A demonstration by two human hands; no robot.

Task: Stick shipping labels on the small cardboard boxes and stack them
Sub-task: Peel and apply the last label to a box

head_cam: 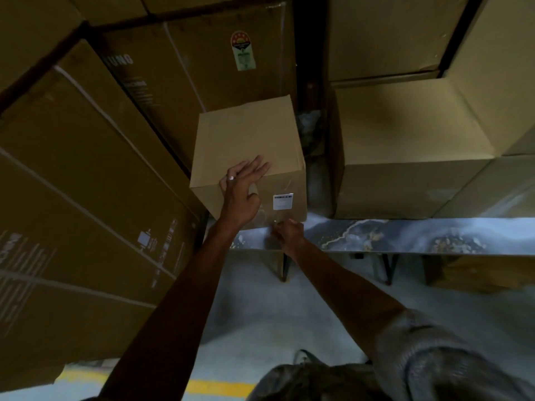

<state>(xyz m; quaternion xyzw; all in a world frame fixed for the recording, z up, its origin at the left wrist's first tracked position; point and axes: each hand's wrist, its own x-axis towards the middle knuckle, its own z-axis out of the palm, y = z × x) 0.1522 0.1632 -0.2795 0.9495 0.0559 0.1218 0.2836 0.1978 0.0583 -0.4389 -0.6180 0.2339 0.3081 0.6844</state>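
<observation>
A small cardboard box (pixel 249 157) stands on the left end of a marbled shelf (pixel 405 237), its near face carrying a white shipping label (pixel 283 201) whose print is too blurred to read. The left hand (pixel 243 189) lies over the box's near top edge with straight fingers spread on the top and the thumb down on the near face. The right hand (pixel 288 231) is at the box's lower near edge, just below the label, fingers curled in; whether it pinches anything cannot be told. Far behind the box, a large carton (pixel 220 82) bears a red, white and green sticker (pixel 243 50), its wording unreadable. Leaning cartons (pixel 86 183) on the left show faint pale print, only the letters "UNG" being legible. A plain big carton (pixel 405 157) sits on the shelf to the right, with a dark gap between it and the small box. Near the person, grey floor (pixel 260 314) lies open, crossed by a yellow line (pixel 220 387).
</observation>
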